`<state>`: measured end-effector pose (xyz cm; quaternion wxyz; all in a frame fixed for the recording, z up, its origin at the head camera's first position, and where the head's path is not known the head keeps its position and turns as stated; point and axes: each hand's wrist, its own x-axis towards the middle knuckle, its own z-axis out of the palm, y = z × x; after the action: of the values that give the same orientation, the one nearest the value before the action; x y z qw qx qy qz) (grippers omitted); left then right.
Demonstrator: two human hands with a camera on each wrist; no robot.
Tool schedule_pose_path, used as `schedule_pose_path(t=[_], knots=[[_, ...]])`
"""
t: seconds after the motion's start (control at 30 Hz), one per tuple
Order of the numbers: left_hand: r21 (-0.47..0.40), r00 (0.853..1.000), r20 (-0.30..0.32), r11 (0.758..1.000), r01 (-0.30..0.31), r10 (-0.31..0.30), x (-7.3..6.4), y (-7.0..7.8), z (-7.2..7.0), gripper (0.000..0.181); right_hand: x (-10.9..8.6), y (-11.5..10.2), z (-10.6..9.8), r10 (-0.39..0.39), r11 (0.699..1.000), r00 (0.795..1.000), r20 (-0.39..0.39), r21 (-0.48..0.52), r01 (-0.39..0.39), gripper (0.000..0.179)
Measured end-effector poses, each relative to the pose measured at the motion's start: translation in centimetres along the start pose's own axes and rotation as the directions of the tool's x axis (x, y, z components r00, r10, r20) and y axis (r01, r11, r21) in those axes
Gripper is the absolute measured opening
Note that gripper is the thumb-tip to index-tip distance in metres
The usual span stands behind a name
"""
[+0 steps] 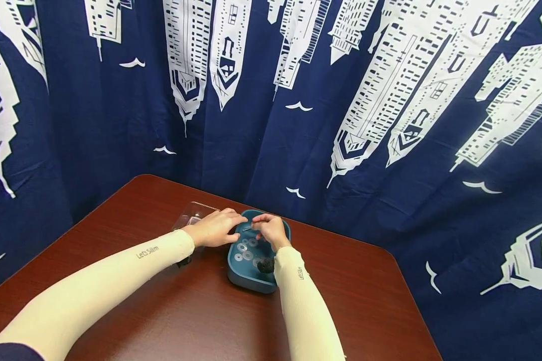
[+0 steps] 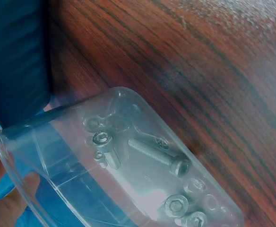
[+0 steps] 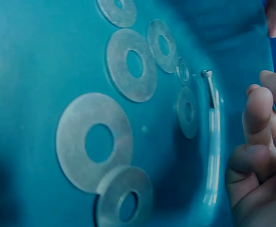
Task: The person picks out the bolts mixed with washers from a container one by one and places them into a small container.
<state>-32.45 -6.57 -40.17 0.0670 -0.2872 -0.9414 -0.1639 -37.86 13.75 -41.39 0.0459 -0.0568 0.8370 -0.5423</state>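
Note:
My left hand point(image 1: 214, 229) reaches over the left rim of a blue tray point(image 1: 253, 286), fingers extended, with nothing visible in its grasp. Over the tray's far part is my right hand point(image 1: 271, 231), its fingers loosely bent and no object seen between them. Several flat metal washers point(image 3: 95, 142) lie on the tray floor, two of them overlapping. Close to the right fingers, a small socket-head bolt point(image 3: 210, 87) lies along the tray's edge. Beneath the left wrist sits a clear plastic container point(image 2: 128, 101) holding several bolts point(image 2: 159, 156) of different sizes.
Both tray and container stand on a brown wooden table point(image 1: 198, 311), near its far edge. A dark object point(image 1: 266, 265) shows at the right wrist, over the tray. Behind the table hangs a navy curtain point(image 1: 253, 150) with white building prints.

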Motion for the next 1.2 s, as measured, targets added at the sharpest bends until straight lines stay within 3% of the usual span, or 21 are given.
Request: schedule_pose_path(t=[0.47,0.83,1.2], knots=[[0.018,1.0,-0.012,1.0,-0.025,0.025,-0.2,0.3,0.1,0.053,1.0,1.7,1.2,0.06,0.998,0.998,-0.029,-0.033,-0.061,0.013],[0.024,0.999,-0.019,0.999,-0.026,0.027,-0.5,0.4,0.4,0.051,1.4,3.0,1.9,0.053,0.998,0.997,-0.048,-0.037,-0.054,0.019],[0.032,0.999,-0.025,0.999,-0.026,0.027,-0.3,0.1,0.1,0.05,1.7,2.8,1.9,0.05,0.996,0.996,-0.068,-0.068,-0.054,0.018]])
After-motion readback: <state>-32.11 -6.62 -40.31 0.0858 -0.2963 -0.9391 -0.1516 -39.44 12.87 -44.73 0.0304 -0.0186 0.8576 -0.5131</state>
